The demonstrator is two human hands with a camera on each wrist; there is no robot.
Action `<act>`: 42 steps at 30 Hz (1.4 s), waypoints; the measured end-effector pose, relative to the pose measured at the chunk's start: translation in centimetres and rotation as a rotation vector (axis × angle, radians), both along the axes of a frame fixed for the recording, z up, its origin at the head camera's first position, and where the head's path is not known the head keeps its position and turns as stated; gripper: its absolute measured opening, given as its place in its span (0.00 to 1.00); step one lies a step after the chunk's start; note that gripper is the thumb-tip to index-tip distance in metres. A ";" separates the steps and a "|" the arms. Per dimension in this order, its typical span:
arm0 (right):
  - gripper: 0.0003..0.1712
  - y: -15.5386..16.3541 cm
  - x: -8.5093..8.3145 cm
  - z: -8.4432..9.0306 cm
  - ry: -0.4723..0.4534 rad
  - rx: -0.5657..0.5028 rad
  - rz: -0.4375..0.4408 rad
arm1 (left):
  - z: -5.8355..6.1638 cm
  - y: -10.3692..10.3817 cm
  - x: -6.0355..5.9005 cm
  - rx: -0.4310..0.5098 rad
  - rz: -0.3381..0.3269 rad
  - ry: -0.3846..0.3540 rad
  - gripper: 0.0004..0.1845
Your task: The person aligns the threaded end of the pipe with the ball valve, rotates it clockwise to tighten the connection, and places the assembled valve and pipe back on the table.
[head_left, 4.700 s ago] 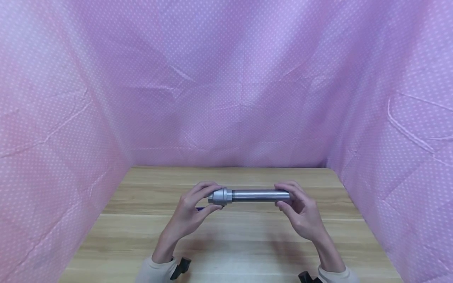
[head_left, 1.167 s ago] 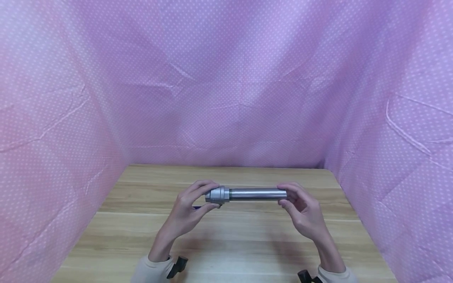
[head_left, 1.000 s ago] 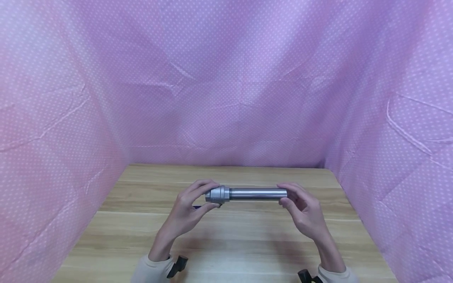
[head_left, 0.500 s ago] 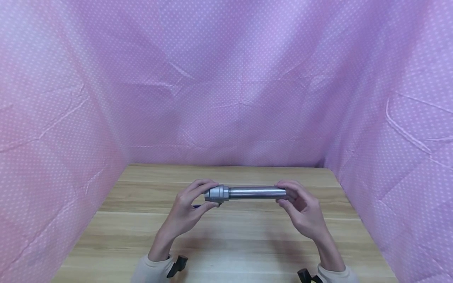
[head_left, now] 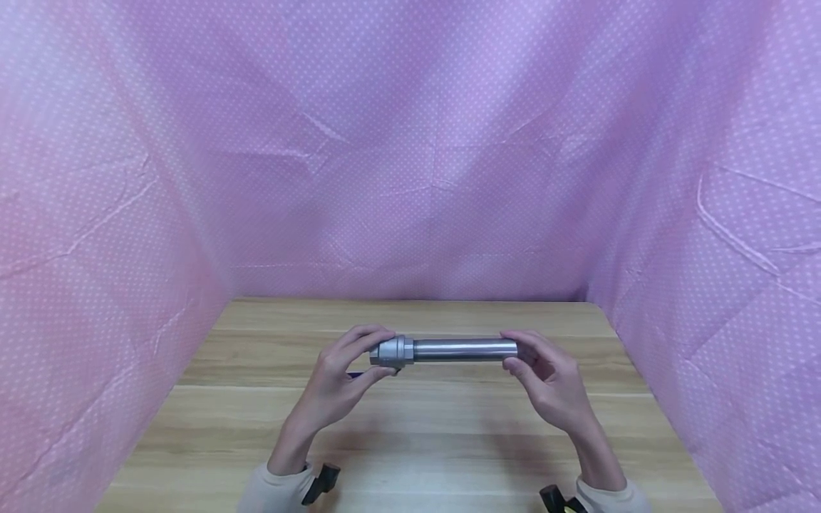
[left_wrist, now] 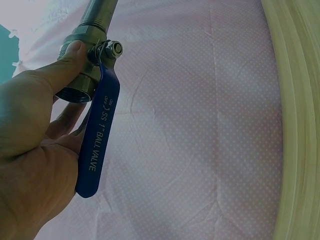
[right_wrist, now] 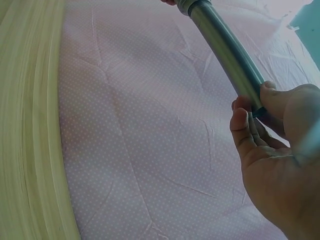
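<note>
Head view, over the desk (head_left: 410, 449): from my distant station I see the left hand (head_left: 336, 385), at 7 o'clock, thumb and fingers clamped round a ball valve (head_left: 393, 351) near 6 o'clock. The left wrist camera shows its blue handle (left_wrist: 100, 135) pointing to 6 o'clock beside the palm; I cannot tell whether skin touches it, but a careless squeeze there could, I judge, swing the lever. At the joint, threads (left_wrist: 94, 23) of a metal pipe (head_left: 465, 350) show outside the valve; how deep it is seated I cannot tell, and a tilt at either end might bind them. The pipe runs toward 3 o'clock, smooth enough to slip under a light pinch. Between 4 and 5 o'clock, the right hand (head_left: 548, 385) grips only the far end; should it ease off, the unsupported weight could sag and drop.
</note>
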State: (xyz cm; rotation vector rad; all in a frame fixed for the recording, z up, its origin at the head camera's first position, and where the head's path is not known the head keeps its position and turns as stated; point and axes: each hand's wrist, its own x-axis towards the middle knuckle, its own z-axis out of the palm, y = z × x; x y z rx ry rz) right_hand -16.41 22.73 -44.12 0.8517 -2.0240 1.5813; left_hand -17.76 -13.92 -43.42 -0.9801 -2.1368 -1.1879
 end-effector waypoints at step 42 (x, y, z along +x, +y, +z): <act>0.32 -0.2 -0.5 -0.1 0.088 -0.119 0.175 | -0.1 -0.1 0.0 -0.005 0.001 -0.016 0.34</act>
